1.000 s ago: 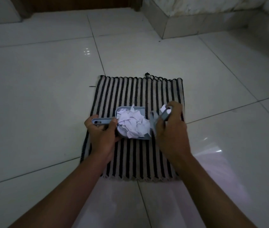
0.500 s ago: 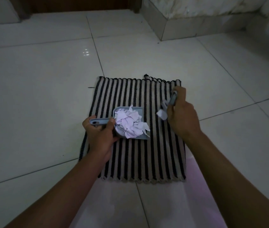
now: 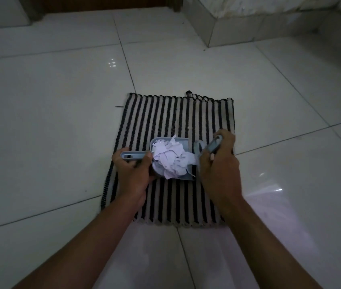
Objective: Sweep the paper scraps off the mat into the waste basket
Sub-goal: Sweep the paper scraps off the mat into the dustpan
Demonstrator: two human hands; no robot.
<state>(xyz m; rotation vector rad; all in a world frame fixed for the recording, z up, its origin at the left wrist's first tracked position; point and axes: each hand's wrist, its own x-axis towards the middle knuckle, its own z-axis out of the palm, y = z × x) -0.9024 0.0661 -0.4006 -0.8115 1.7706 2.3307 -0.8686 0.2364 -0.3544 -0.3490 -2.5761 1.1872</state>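
Your left hand [image 3: 133, 174] is wrapped around the dustpan [image 3: 182, 142] handle, thumb on top. Your right hand [image 3: 217, 170] is curled tight around the little brush [image 3: 211, 146], whose head sits right at the pan's open right edge. The paper scraps [image 3: 171, 159] are all heaped in the pan, which rests mid-mat. The striped mat [image 3: 176, 113] stretches past it on the glossy white tile floor [image 3: 50, 122].

A floor [image 3: 50, 126] of large glossy white tiles, crossed by thin grout lines, is dimly lit, and a tiled ledge [image 3: 248, 31] is set at its far right corner.
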